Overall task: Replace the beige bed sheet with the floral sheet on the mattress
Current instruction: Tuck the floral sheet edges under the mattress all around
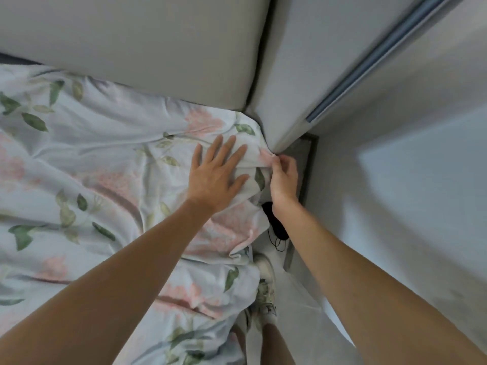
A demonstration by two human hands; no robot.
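Nearest, below the right hand's wrist, a white sneaker (266, 288) was seen on the pale floor (395, 206), and a black corded object (275, 223) lay just under that wrist. The crumpled pale cotton sheet printed with pink flowers and green leaves (92, 159) was spread over the bed, under and to the left of both hands. The left hand (217, 173) was laid flat on the sheet's corner, fingers straight and spread, nothing grasped. Just to its right, the right hand (283, 177) was curled, the sheet's corner edge pinched between thumb and fingertips beside the bed's corner. Beyond the hands, a grey padded headboard (145, 48) was seen, touching the sheet's far edge.
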